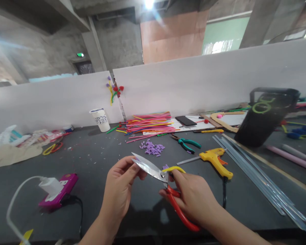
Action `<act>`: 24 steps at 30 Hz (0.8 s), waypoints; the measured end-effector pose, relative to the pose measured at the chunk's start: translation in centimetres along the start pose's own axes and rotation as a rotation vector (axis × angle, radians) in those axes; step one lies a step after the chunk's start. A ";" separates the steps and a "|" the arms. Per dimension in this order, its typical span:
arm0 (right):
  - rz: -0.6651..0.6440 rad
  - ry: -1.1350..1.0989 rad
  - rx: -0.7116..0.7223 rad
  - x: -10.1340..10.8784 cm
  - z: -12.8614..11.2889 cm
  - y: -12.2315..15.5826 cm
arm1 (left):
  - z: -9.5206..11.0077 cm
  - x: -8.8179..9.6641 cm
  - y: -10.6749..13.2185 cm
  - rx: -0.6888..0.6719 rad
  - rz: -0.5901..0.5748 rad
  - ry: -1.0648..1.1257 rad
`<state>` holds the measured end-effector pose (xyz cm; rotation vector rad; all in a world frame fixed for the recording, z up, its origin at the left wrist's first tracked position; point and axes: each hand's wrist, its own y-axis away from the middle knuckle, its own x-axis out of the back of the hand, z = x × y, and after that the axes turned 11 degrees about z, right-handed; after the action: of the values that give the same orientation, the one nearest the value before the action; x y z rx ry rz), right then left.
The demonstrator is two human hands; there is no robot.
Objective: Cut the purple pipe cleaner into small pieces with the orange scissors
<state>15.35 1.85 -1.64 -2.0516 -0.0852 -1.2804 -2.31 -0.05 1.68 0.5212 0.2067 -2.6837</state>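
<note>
My right hand (191,190) grips a pair of scissors (151,169) with one red and one yellow handle. The blades stand slightly apart and point left, reaching the fingertips of my left hand (123,180). Thumb and fingers of that hand are pinched together by the blade tips; what they hold is mostly hidden, with only a hint of purple showing. Beyond the blades lies a heap of short purple pieces (153,148), and a few more purple bits (165,167) rest behind the scissors.
Pipe cleaners (150,123) lie bundled at the back. Rightward are pliers (186,142), a yellow glue gun (215,159), clear glue sticks (260,180) and a black tumbler (266,117). Leftward are a paper cup (100,120), a pink power strip (58,192) and other scissors (52,148).
</note>
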 end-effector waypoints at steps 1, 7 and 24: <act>-0.003 0.008 0.000 0.0 0.0 0.0 | 0.0 0.0 0.0 0.003 0.001 0.002; 0.008 0.052 0.015 -0.1 0.0 -0.1 | 0.0 -0.1 0.0 0.010 0.016 0.005; 0.092 0.076 0.053 -0.3 -0.1 0.0 | 0.4 0.2 -0.2 -0.012 0.014 -0.035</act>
<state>15.12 1.93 -1.87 -1.9370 0.0094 -1.2848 -2.67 0.03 1.96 0.4703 0.2083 -2.6743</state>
